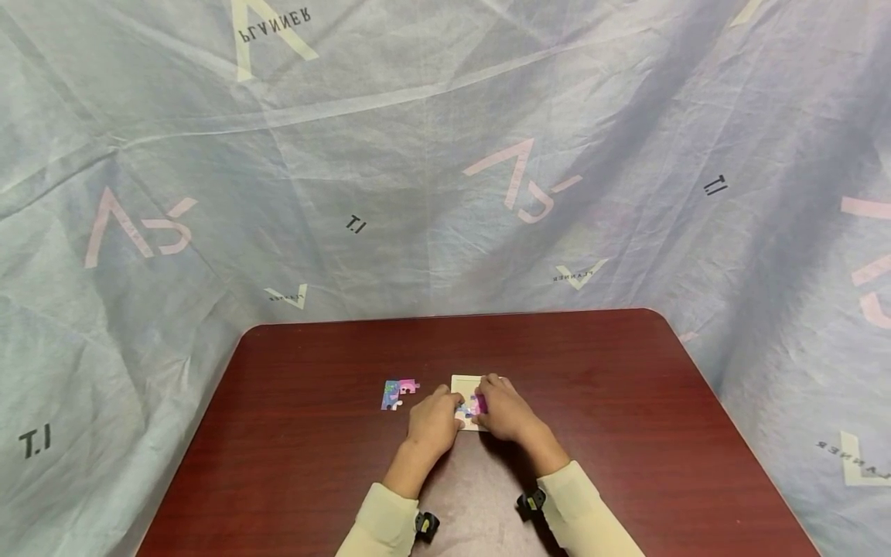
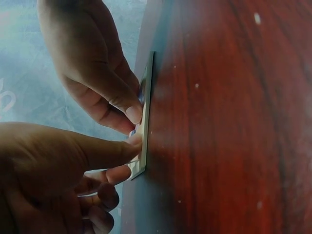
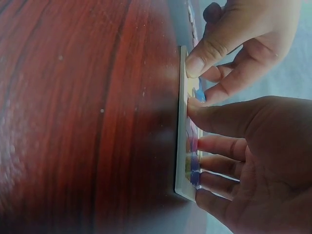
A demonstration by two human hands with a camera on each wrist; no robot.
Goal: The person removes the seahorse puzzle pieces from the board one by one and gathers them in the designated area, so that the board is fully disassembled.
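Note:
A pale, shallow puzzle tray (image 1: 465, 380) lies on the table under both hands, with pink, purple and blue jigsaw pieces (image 1: 476, 405) inside it. My left hand (image 1: 431, 422) is at the tray's left side. Its thumb and index finger pinch at a blue puzzle piece (image 3: 199, 93) by the rim, partly hidden by the fingers. From the right, my right hand (image 1: 510, 410) rests its thumb and extended fingers on the purple and pink pieces (image 3: 192, 163). The thumbs are close together along the near edge.
Several joined jigsaw pieces (image 1: 392, 393) in blue and pink lie on the dark red table (image 1: 306, 433), left of the tray. A grey printed cloth (image 1: 418, 170) hangs behind the table and along its sides. Each wrist carries a small black camera (image 1: 427, 526).

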